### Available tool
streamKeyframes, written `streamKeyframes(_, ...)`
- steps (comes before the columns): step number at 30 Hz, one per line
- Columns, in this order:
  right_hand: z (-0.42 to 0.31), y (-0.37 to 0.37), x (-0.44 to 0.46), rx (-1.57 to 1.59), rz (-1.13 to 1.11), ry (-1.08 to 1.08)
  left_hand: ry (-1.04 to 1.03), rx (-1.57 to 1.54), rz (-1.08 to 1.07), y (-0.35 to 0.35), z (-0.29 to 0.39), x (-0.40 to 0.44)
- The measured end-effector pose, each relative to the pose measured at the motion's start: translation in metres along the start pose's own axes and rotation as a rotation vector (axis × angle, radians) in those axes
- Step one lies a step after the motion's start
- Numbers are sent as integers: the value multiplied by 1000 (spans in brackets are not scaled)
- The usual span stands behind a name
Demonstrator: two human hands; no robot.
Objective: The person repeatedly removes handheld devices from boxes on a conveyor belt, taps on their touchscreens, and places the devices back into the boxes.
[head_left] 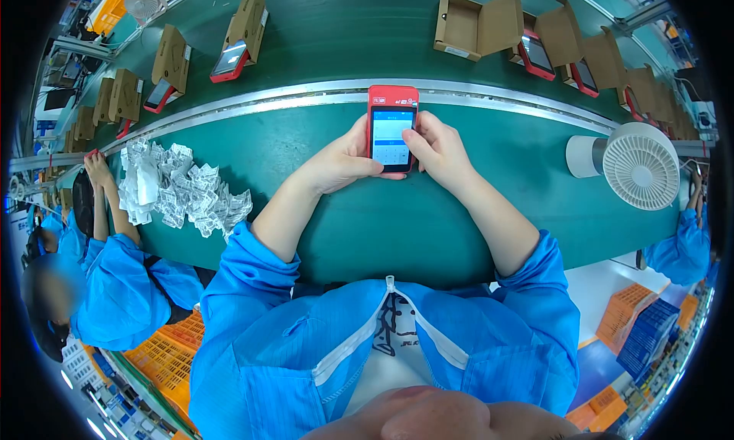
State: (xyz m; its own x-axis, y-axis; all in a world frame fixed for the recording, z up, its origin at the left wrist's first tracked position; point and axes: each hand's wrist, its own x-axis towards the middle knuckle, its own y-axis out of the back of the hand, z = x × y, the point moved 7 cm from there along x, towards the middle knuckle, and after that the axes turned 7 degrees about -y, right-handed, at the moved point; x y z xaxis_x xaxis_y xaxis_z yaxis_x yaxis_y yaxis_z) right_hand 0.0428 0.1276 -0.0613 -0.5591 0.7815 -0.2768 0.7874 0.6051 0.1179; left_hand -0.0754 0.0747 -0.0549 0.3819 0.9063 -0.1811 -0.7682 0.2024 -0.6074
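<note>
A red handheld payment terminal (pixel 393 97) is held upright between my two hands over the green table, near the metal rail. Its lit screen shows a blue and white page with a keypad at the bottom. My left hand (pixel 348 161) wraps the terminal's left side, the thumb lying at the lower left of the screen. My right hand (pixel 442 151) grips the right edge, with its thumb on or just over the middle of the screen. The fingers behind the terminal are hidden.
Crumpled printed paper slips (pixel 180 184) lie in a heap on the left. A white fan (pixel 641 166) stands on the right. Beyond the rail, a green belt (pixel 344 35) carries open cardboard boxes (pixel 478 23) and red terminals (pixel 229 60). Co-workers in blue sit on both sides.
</note>
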Motion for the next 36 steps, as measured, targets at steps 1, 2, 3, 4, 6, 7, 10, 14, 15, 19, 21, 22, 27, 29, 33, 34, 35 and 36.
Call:
streamKeyframes(1,0,0,1,-3,1,2,-2,-1,-3,0,0,0)
streamKeyframes(2,1,0,1,-6,3,3,-4,-2,-6,0,0,-1)
streamKeyframes(3,1,-1,1,-9,2,-4,-7,-10,-5,1,0,-1)
streamKeyframes(4,0,-1,1,-13,2,-10,-10,-18,-3,1,0,-1)
streamKeyframes(6,0,-1,1,-21,2,-17,-7,-27,8,2,-1,0)
streamKeyframes(7,0,-1,1,-27,3,-18,-1,-30,17,2,-2,0)
streamKeyframes(10,0,-1,1,-25,16,-8,4,-22,18,2,-1,0)
streamKeyframes(14,-3,-1,0,-73,-8,-11,-21,-6,1,4,-2,0)
streamKeyframes(15,-2,-2,2,-71,-5,16,-28,-4,-7,4,-2,-1)
streamKeyframes(19,0,-1,1,-105,4,19,-42,-16,-23,1,-1,-1)
streamKeyframes(21,-1,1,0,-88,15,7,-39,-16,-31,1,-1,0)
streamKeyframes(22,-1,1,0,-53,27,20,-34,-10,-41,2,-1,0)
streamKeyframes(27,1,4,-1,0,42,-30,-28,53,-59,0,-2,0)
streamKeyframes(29,1,4,0,-1,65,10,-34,61,-63,-1,-3,-1)
streamKeyframes(33,-4,3,-2,23,81,31,-41,25,-60,-1,-1,-1)
streamKeyframes(34,-3,4,-3,47,75,57,-46,-8,-58,-1,-1,-1)
streamKeyframes(35,-3,4,-4,70,69,84,-51,-40,-57,-1,1,-1)
streamKeyframes(36,3,4,-5,167,60,19,-77,-65,-34,0,3,-1)
